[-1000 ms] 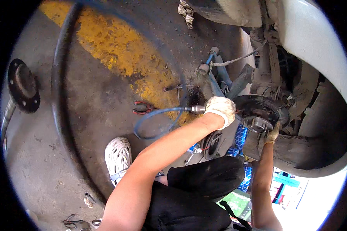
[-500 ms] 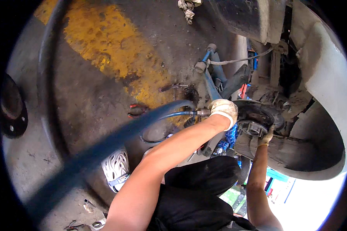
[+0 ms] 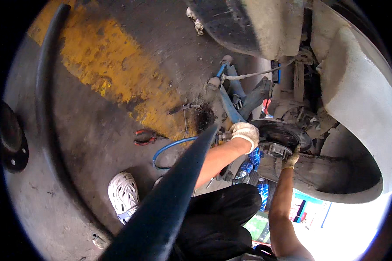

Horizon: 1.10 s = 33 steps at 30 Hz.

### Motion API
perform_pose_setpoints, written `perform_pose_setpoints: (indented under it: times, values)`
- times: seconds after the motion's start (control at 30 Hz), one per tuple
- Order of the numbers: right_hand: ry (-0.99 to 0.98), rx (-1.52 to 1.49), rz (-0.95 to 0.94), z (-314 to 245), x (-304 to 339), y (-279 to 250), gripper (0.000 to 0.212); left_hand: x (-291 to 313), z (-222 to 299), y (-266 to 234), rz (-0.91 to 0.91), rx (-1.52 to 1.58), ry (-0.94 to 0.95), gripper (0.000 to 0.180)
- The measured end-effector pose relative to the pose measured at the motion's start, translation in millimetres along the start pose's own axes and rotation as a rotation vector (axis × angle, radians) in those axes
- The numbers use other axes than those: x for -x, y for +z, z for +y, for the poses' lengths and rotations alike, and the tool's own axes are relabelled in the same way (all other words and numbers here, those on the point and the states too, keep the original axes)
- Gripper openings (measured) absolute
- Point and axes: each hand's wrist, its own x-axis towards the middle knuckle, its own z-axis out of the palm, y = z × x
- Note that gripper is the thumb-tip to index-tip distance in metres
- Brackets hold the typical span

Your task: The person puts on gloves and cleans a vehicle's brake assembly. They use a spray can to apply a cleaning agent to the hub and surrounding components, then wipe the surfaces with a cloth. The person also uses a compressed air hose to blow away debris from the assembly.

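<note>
My left hand (image 3: pixel 245 132), in a dirty white glove, is closed around a metal air tool (image 3: pixel 224 136) fed by a thin blue hose (image 3: pixel 170 148). It holds the tool against the dark round brake plate (image 3: pixel 281 129) of a raised car. My right hand (image 3: pixel 290 160), also gloved, reaches up from below and grips the lower edge of the wheel hub (image 3: pixel 274 149). The tool's tip is hidden behind my left glove.
A dark blurred hose (image 3: pixel 165 209) crosses the foreground over my left forearm. Red pliers (image 3: pixel 144 137) and a wrench (image 3: pixel 185 108) lie on the oily floor, with a blue jack (image 3: pixel 231 93) beyond. A thick black hose (image 3: pixel 43 87) curves at left; my white shoe (image 3: pixel 123 193) is below.
The dark hose has swung across the foreground and now covers part of my left arm. Both hands stay at the hub, and the view has shifted slightly.
</note>
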Motion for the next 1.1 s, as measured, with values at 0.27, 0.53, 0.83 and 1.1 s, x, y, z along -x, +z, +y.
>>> perform_pose_setpoints:
  times: [0.27, 0.53, 0.83, 1.1]
  values:
    - [-0.011, -0.032, -0.003, 8.7, -15.5, -15.3, 0.052, 3.5, 10.7, 5.0, -0.017, -0.045, -0.022, 0.025]
    - [-0.034, -0.033, -0.016, 5.8, -4.0, -7.7, 0.05, 5.6, 14.2, 2.9, -0.034, -0.025, -0.015, 0.026]
    - [-0.016, -0.056, 0.01, 6.9, -6.0, 3.2, 0.048, 7.3, 2.6, 7.8, -0.049, -0.064, 0.027, 0.026]
    - [-0.053, 0.038, -0.017, 13.9, -32.9, -23.6, 0.05, -0.8, -7.7, 30.0, -0.016, -0.069, -0.056, 0.026]
